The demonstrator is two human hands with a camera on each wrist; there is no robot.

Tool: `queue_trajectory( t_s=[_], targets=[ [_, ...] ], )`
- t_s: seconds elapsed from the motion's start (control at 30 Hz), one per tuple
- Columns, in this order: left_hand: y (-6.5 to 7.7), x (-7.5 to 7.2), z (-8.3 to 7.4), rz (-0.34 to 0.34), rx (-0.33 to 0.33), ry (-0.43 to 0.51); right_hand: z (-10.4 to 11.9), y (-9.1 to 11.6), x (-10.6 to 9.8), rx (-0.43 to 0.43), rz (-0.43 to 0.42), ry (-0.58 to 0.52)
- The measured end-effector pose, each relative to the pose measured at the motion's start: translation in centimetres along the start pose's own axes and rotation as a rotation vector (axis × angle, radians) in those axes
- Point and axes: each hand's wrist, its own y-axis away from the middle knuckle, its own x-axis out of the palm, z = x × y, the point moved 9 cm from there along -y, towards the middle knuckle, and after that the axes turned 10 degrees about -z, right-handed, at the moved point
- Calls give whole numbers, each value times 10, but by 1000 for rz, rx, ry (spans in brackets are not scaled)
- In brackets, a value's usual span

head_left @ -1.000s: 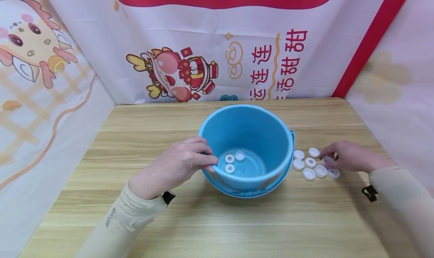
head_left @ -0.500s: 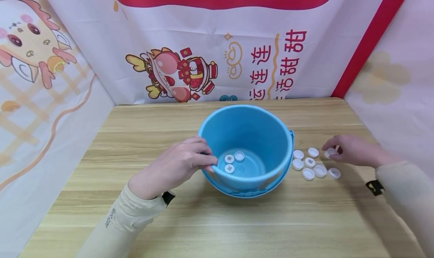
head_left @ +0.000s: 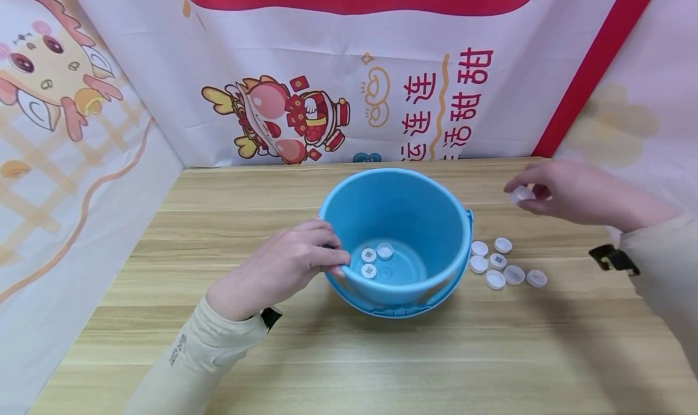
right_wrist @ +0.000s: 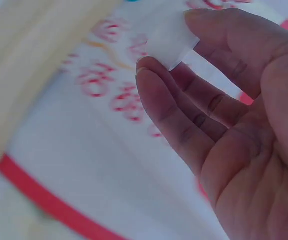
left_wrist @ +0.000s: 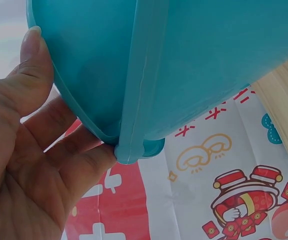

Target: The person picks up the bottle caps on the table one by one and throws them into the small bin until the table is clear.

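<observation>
A blue bucket [head_left: 398, 215] stands on the wooden table, its handle [left_wrist: 143, 75] hanging down against the side. My left hand [head_left: 289, 263] grips the near-left part of its rim, thumb and fingers on either side of the edge in the left wrist view. Three white bottle caps [head_left: 385, 251] lie on the bucket's floor. Raised above the table to the right of the bucket, my right hand [head_left: 578, 194] pinches one white bottle cap [right_wrist: 171, 37] between thumb and fingertips. Below it, several more white caps [head_left: 514, 275] lie loosely grouped beside the bucket.
The wooden table [head_left: 262, 360] reaches back to a printed cloth [head_left: 322, 51] hanging behind it. Another cloth [head_left: 65, 130] hangs along the left side, and a pale one [head_left: 638, 100] closes off the right, near my right hand.
My right hand has picked up a white bottle cap from the group and lifted it up and away from the table. My left hand and the bucket have stayed put.
</observation>
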Motion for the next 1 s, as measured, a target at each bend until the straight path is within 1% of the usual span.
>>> queue_trajectory(
  t_s=[0.2,0.3,0.4,0.57,0.67,0.83,0.9,1.0],
  targets=[
    [1,0,1,2,-9,0,51,-24,-43,-118,-74,-13],
    [1,0,2,5,-12,1,75,-34,-56,-164,-88,-1],
    [1,0,2,6,-8,0,96,-44,-61,-194,-71,18],
    [1,-1,0,7,9,-5,125,-62,-58,-242,-4,37],
    [0,-2,-1,16,21,-8,138,-73,-51,-267,45,33],
    [-2,-5,-5,44,55,-29,154,-90,-34,-284,141,47],
    [-3,-7,-8,59,74,-29,160,-96,-28,-296,167,58],
    [-4,-8,-12,77,102,-4,168,-103,-21,-319,187,72]
  ],
)
